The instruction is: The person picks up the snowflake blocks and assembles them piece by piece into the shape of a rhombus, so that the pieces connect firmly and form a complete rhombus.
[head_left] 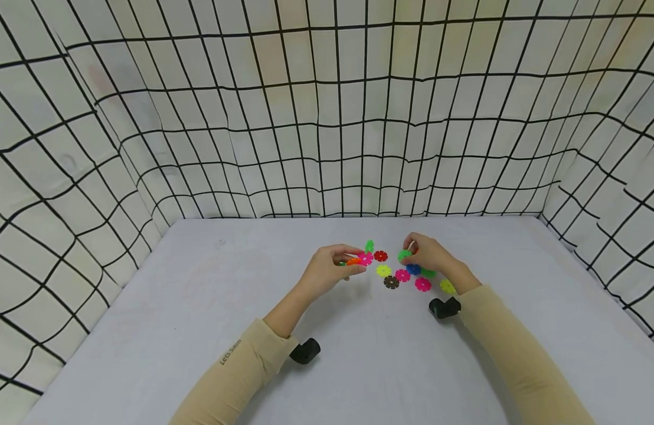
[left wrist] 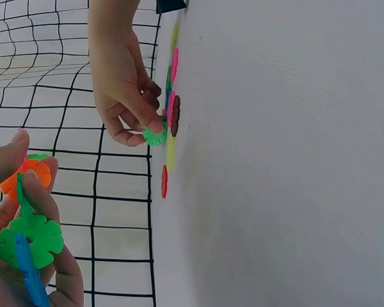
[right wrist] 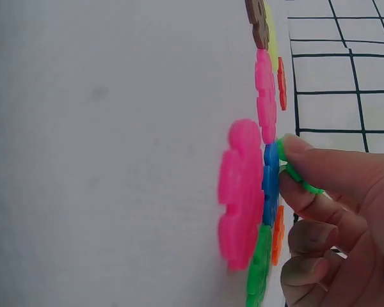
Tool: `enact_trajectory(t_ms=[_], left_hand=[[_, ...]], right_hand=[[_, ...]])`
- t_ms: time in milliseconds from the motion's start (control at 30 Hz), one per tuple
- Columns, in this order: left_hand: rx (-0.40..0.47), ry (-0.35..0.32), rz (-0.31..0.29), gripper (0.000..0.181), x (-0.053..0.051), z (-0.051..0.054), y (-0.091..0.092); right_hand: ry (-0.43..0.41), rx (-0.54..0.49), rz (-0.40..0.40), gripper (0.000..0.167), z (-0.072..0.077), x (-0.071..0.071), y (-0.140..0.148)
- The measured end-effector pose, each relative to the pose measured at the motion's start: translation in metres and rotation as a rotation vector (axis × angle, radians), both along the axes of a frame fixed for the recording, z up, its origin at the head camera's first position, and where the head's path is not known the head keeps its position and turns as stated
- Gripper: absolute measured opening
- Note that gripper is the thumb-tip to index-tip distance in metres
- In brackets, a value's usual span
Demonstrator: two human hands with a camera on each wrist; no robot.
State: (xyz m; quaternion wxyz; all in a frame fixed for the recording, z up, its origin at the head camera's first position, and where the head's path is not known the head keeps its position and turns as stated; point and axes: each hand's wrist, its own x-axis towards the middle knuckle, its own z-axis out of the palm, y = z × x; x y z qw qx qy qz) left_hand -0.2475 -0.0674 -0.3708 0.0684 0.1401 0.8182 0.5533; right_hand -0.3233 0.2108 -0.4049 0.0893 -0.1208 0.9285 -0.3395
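Note:
My left hand (head_left: 327,270) holds a chain of slotted flower-shaped plastic discs above the table. In the left wrist view the chain shows a blue disc (left wrist: 29,268), a green disc (left wrist: 46,238) and an orange disc (left wrist: 37,174); a pink disc (head_left: 365,258) sticks out past the fingertips in the head view. To the right, my right hand (head_left: 432,255) pinches a single green disc (head_left: 404,255) between thumb and fingers, over loose discs. A blue disc (head_left: 414,269) and another green disc (head_left: 428,273) lie beneath that hand. The two hands are apart.
Loose discs lie between and below the hands: red (head_left: 381,255), yellow (head_left: 383,270), brown (head_left: 391,283), pink (head_left: 423,284) and another yellow disc (head_left: 447,286). Black wrist devices (head_left: 306,351) hang under both sleeves. A black-lined grid wall (head_left: 348,141) surrounds the white table (head_left: 199,283).

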Motion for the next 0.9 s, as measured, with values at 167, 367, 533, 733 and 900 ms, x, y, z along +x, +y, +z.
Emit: enact_trajectory(t_ms=[167, 367, 533, 733, 900], left_hand=[[-0.001, 0.006, 0.002, 0.038, 0.001, 0.001, 0.0], [0.011, -0.003, -0.003, 0.038, 0.002, 0.002, 0.001], [0.008, -0.007, -0.005, 0.038, 0.003, 0.002, 0.001], [-0.001, -0.007, -0.005, 0.037, 0.001, -0.001, 0.002], [-0.004, 0.001, -0.009, 0.035, 0.0, -0.002, 0.003]], right_hand=[[0.049, -0.054, -0.024, 0.026, 0.003, 0.005, -0.001], [0.076, -0.146, -0.057, 0.029, 0.008, 0.007, -0.002], [0.068, -0.204, -0.063, 0.033, 0.013, 0.012, -0.004], [0.068, -0.321, -0.052, 0.035, 0.02, 0.019, -0.011], [0.084, -0.399, -0.072, 0.035, 0.026, 0.025, -0.02]])
